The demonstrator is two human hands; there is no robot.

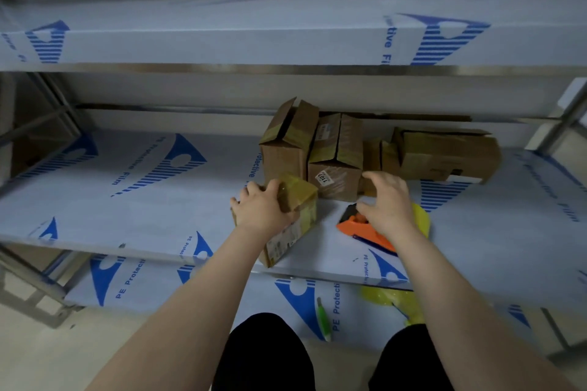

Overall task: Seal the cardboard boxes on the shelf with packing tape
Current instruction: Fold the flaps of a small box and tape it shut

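Note:
My left hand (262,209) grips a small cardboard box (297,219) that is covered in yellowish tape and lies near the front edge of the middle shelf (127,200). My right hand (386,203) hovers with spread, relaxed fingers just above an orange tape dispenser (359,227) with a yellow tape roll (421,219); it holds nothing. Behind stand two upright boxes: one with raised flaps (286,149) and one with a white label (336,168). A further box (448,154) lies on its side at the right.
The shelf above (222,41) overhangs the work area. On the lower shelf (222,292) lie a yellow bag (394,298) and a green-handled tool (324,319). Metal uprights stand at the left (47,111) and the right (562,124). My dark-clad legs are at the bottom.

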